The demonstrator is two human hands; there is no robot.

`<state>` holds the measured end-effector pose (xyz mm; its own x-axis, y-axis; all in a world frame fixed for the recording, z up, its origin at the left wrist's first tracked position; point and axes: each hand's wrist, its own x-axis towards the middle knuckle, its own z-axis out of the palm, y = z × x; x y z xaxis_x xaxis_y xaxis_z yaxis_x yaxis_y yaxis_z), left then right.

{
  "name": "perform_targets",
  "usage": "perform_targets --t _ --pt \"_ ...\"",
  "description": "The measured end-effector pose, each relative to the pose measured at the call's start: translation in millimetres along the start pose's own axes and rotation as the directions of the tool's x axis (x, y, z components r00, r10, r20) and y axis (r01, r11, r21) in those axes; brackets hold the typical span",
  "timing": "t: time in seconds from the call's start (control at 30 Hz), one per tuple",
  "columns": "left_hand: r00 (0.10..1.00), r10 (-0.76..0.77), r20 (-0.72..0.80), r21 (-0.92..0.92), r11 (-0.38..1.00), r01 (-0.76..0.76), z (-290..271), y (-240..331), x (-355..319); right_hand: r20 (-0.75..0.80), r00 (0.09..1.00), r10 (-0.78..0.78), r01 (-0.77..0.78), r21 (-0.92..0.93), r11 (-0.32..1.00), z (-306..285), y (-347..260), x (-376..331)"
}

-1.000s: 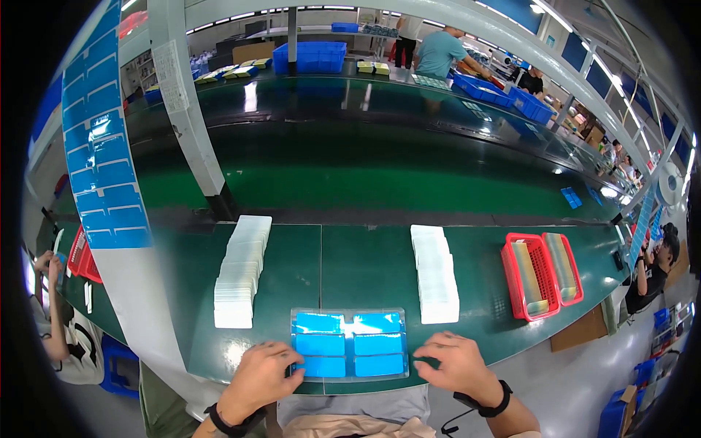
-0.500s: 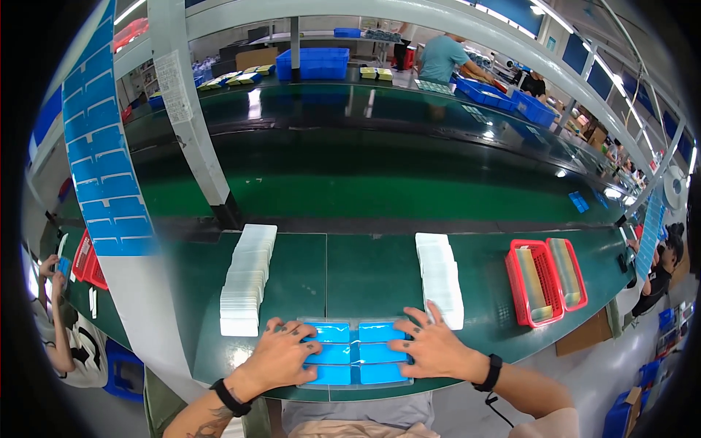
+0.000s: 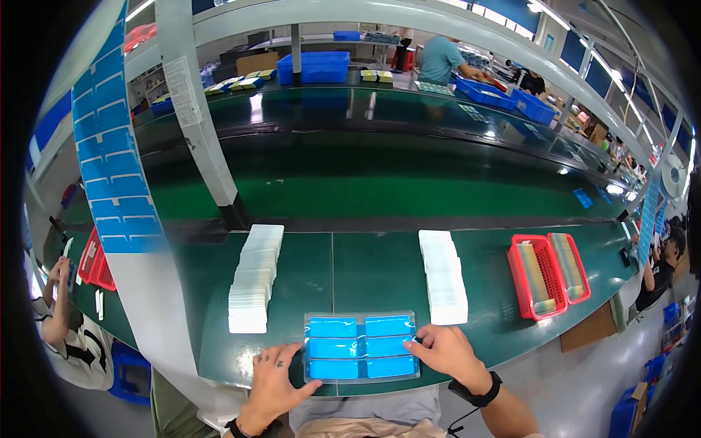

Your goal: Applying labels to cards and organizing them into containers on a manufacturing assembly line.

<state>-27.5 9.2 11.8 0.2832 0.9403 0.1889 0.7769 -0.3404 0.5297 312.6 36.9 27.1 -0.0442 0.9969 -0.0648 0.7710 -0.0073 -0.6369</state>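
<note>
In front of me on the green table lies a clear plastic tray (image 3: 361, 381) with several blue rectangular pieces (image 3: 332, 348) in two columns. My left hand (image 3: 276, 383) is open at the tray's left side, thumb and forefinger spread apart near its lower left corner. At the right edge, my right hand (image 3: 449, 355) has its thumb tip over a middle blue piece. Its other fingers are loosely bent and hold nothing that I can see. Beyond the tray stand two fanned stacks of white cards, a left stack (image 3: 255, 281) and a right stack (image 3: 442, 277).
Two red baskets (image 3: 539, 281) with upright thin sheets stand at the right. A grey post (image 3: 197, 124) and a hanging blue-patterned sheet (image 3: 117, 160) rise at left. Past the table runs a green conveyor belt (image 3: 350, 186). A co-worker sits far left, with hands raised.
Both hands have drawn back from the blue pieces, the left one down toward me. More of the tray shows now. The view has shifted slightly.
</note>
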Motion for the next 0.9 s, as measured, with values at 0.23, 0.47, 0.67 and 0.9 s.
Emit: perform_targets --t 0.23,0.47,0.67,0.9 --pt "0.987 -0.115 0.111 0.053 0.993 0.11 19.6 3.1 -5.3 0.073 0.978 0.195 -0.195 0.0 0.981 9.7 2.4 0.0" --pt "0.973 -0.189 0.131 0.013 0.982 0.188 16.7 0.2 -6.8 0.148 0.989 -0.032 -0.015 0.307 0.952 -43.7 -102.7 -8.5" --pt "0.96 -0.217 0.176 0.076 0.975 0.207 19.8 -1.4 -2.4 0.217 0.925 -0.313 0.261 0.238 0.936 -77.8 -156.1 9.3" --pt "0.993 -0.068 0.095 -0.145 0.986 0.081 -10.8 -29.1 -2.5 0.1 0.928 -0.36 0.326 0.251 0.911 -161.8 -163.8 134.7"
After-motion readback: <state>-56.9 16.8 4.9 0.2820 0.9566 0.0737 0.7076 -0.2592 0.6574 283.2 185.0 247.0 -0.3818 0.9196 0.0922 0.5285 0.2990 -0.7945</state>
